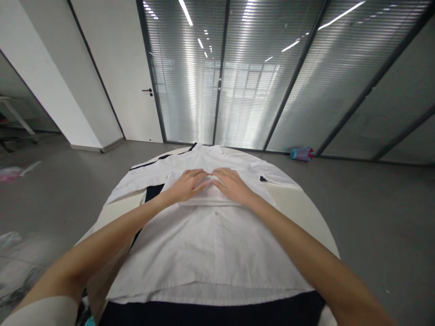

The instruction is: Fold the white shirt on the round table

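Observation:
A white button-up shirt (210, 244) with dark trim lies spread flat on a round white table (306, 213). On its chest sits a small folded white cloth (212, 195). My left hand (187, 183) and my right hand (231, 183) both rest palm down on that folded piece, fingers stretched flat and fingertips almost meeting in the middle. Neither hand grips anything. The shirt's collar points away from me, and its sleeves spread to the left and right.
A dark garment (210, 312) lies under the shirt at the table's near edge. A blue and pink cylinder (302, 153) lies on the grey floor by the glass wall. A white door (136, 68) stands at the back left. Plastic wrapping (13, 173) lies on the floor at left.

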`<state>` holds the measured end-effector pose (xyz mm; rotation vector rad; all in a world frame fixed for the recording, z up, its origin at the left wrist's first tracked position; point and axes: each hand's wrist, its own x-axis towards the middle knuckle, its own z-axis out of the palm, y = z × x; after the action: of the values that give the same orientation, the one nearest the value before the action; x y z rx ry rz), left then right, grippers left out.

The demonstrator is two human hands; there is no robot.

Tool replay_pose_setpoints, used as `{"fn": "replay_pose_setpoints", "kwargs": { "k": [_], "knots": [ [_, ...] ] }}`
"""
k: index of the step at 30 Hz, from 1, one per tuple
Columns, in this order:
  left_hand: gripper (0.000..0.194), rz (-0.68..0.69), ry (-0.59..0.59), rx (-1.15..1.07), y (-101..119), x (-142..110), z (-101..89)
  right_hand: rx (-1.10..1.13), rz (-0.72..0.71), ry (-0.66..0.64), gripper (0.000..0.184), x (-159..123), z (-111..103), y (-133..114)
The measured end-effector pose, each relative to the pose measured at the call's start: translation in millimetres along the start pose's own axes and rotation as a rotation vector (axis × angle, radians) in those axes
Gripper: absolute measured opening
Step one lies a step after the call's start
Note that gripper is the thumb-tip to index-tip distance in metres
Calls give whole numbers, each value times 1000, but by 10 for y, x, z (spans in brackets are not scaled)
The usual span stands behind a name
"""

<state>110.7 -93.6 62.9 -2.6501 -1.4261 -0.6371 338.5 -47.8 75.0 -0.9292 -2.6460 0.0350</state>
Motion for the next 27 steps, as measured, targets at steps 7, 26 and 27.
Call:
{"fn": "replay_pose_setpoints", "kwargs": {
  "k": [7,26,27],
  "knots": [
    [68,22,-31,105,-7,-137,443,17,113,-126,64,-33,605,245],
    [36,379,160,387,-55,-429,224,59,505,-358,77,505,33,364],
    [37,377,144,367,-75,-442,232,107,489,-389,75,566,30,367]
  ]
}}
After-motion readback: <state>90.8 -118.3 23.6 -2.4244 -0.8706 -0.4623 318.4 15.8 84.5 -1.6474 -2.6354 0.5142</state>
